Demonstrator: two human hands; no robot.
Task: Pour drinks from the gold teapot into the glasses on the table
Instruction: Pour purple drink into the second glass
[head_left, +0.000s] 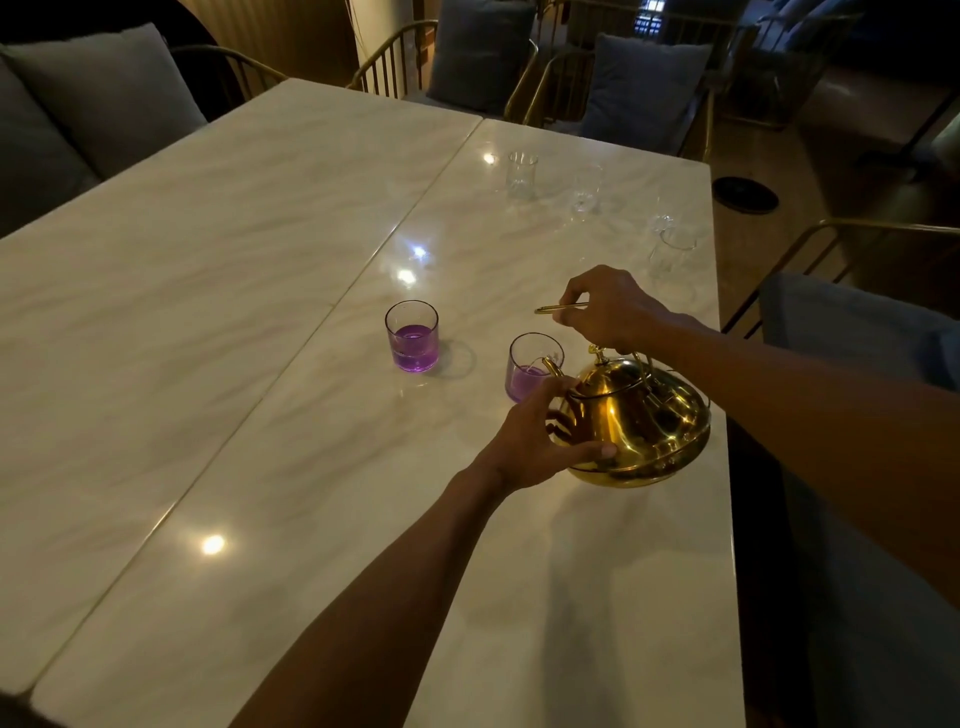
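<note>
The gold teapot (639, 421) is tilted to the left, its spout over a glass (527, 371) that holds purple drink. My right hand (610, 309) grips the teapot's thin gold handle from above. My left hand (540, 431) cups the teapot's left side, thumb along its lower edge. A second glass (412, 338) with purple drink stands to the left on the marble table (260, 312). Three clear glasses, all without drink, stand farther back: one (521, 174), one (586, 188) and one (672, 254) near the right edge.
The table is two marble slabs joined by a seam running diagonally. Its right edge lies close beside the teapot. Gold-framed chairs with grey cushions (639, 88) line the far side, a grey sofa (78, 104) sits at the left, and a blue chair (857, 338) stands at the right.
</note>
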